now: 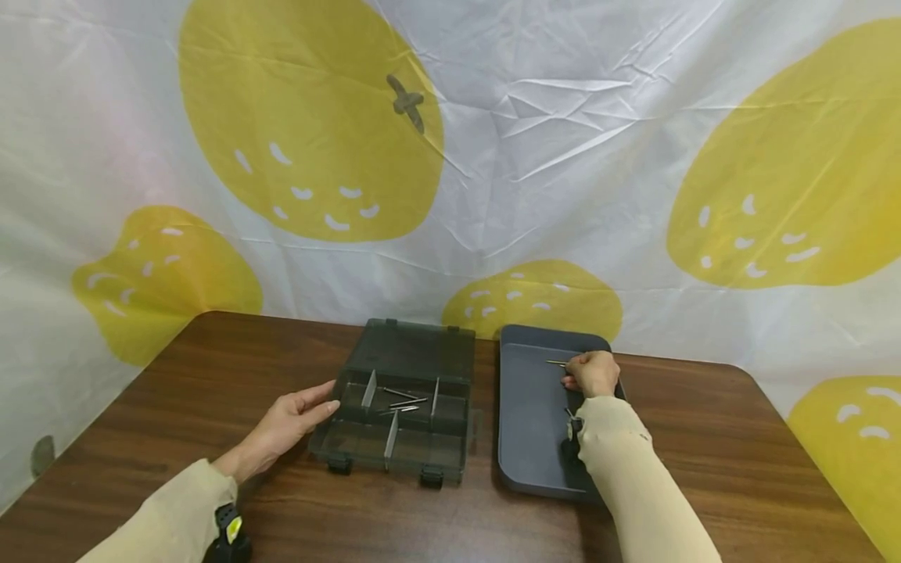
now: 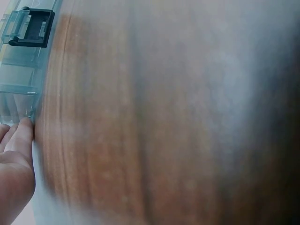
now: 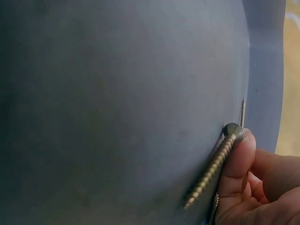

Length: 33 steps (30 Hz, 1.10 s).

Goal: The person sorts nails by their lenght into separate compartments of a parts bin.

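My right hand (image 1: 594, 373) reaches into the far right of a dark grey tray (image 1: 524, 422), pinching a thin screw (image 1: 555, 362) whose end sticks out leftward past the fingertips. A larger brass-toned screw (image 3: 211, 171) lies close beside those fingers in the right wrist view, its head overlapping a fingertip. Left of the tray sits a translucent dark plastic organizer box (image 1: 429, 453), lid folded back. Several screws (image 1: 408, 403) lie in its middle back compartment. My left hand (image 1: 285, 426) touches the box's left side with fairly straight fingers and thumb.
Box and tray stand side by side on a brown wooden table (image 1: 338, 524), a narrow strip of wood between them. Two black latches (image 1: 432, 475) jut from the box's front. Behind the table hangs a white cloth (image 1: 563, 180) with yellow fruit prints.
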Motion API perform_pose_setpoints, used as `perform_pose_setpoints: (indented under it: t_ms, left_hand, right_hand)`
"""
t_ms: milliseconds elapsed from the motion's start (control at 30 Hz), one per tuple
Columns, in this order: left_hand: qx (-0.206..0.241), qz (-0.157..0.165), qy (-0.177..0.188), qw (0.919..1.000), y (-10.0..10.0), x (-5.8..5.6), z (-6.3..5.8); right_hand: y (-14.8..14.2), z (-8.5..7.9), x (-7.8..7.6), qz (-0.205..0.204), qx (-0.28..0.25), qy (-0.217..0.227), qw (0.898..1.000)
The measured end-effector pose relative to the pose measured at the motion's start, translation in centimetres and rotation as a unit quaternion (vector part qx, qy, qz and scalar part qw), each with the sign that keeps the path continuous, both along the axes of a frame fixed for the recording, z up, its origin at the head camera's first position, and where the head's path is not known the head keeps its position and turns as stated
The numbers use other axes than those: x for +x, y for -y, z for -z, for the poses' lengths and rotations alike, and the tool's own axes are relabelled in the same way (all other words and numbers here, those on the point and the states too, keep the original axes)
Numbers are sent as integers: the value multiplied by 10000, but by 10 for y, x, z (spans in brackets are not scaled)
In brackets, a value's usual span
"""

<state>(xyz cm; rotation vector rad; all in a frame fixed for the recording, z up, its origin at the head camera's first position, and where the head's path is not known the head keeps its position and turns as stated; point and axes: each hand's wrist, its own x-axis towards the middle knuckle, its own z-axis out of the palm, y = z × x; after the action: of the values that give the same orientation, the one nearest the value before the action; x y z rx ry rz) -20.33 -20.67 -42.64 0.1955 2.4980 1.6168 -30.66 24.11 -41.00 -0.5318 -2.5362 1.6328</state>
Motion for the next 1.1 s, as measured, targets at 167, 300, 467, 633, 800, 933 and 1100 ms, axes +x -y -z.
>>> perform_pose_setpoints:
  t_ms: [167, 300, 467, 633, 800, 933, 1100]
  left_hand:
    - [-42, -8, 23, 10000, -1, 0, -1]
    - [-61, -36, -60, 10000, -1, 0, -1]
    - [-53, -39, -96, 9999, -1, 1, 0]
    - [-53, -41, -64, 10000, -1, 0, 0]
    - [-19, 22, 84, 10000, -1, 0, -1]
    - [-18, 60, 152, 9999, 0, 1, -2]
    - [-17, 55, 181, 9998, -1, 1, -3]
  right_hand:
    - [-1, 0, 1, -175, 462, -41, 9988]
    - [0, -1, 4, -257, 1164, -130, 9928]
    - [2, -2, 6, -207, 1775, -142, 9838]
    - [4, -4, 7, -62, 1959, -1, 9806]
    - [6, -5, 7, -28, 2211, 256, 9749]
    - [7, -5, 6, -109, 2366, 415, 9707]
    - [8, -4, 6, -233, 2494, 450, 9671]
